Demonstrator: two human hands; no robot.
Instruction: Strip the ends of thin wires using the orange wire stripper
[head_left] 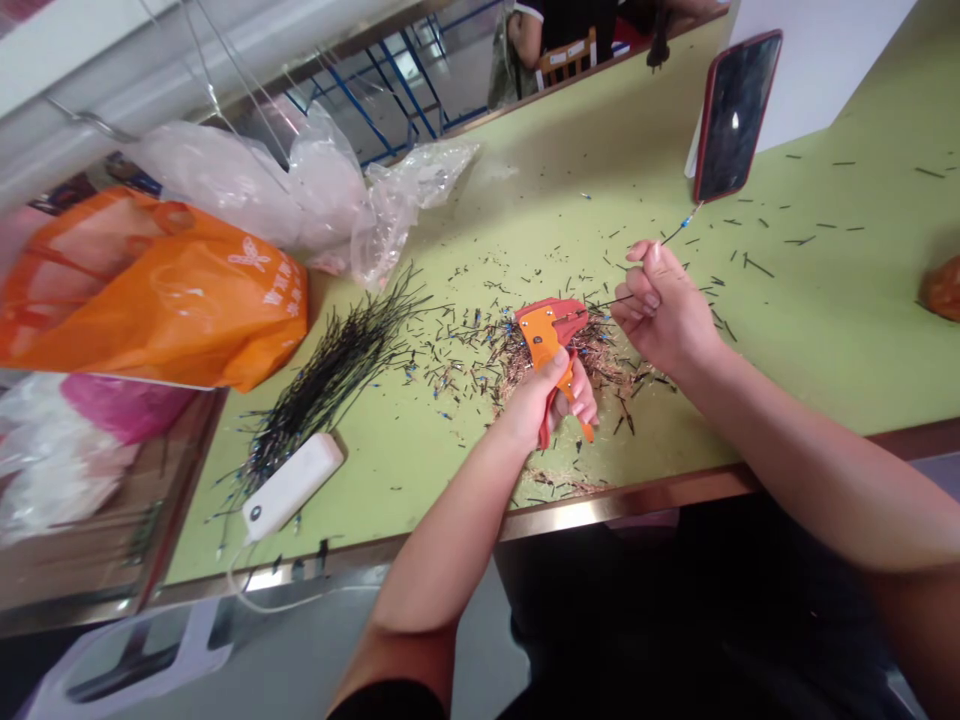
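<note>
My left hand (559,395) is closed round the handles of an orange and red wire stripper (538,335), its jaws pointing to the right. Just right of those jaws, my right hand (660,300) pinches a thin black wire (675,234). One end of the wire reaches toward the jaws; whether they grip it I cannot make out. A blue piece with a bare tip shows at its upper end. Under the tool lies a heap of black and copper-coloured wire scraps (600,360). A long bundle of black wires (330,370) rests to the left.
A white power bank (292,485) with a cable lies near the front left edge. An orange bag (165,290) and clear plastic bags (300,190) fill the back left. A phone (739,115) leans against a white box (821,70). Someone sits beyond the table (840,260).
</note>
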